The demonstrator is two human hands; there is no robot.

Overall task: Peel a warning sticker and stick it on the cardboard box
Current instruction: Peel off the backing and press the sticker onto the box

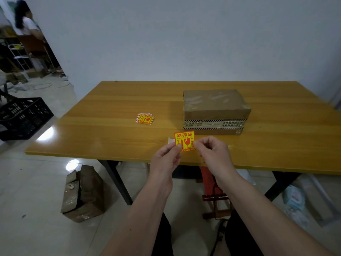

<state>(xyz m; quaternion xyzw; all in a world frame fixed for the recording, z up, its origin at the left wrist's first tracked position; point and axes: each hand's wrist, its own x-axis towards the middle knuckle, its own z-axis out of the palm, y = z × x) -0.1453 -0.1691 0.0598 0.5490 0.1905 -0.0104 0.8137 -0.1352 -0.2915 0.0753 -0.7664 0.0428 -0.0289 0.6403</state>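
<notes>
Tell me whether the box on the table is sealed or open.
Sealed. The cardboard box has its top flat under clear tape, with striped tape banding its front side.

sticker stack (145, 119) left of cardboard box (215, 109)

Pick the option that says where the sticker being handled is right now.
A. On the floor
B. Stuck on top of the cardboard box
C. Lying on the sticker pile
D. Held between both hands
D: the left hand and right hand pinch the warning sticker at its sides, short of the cardboard box.
</notes>
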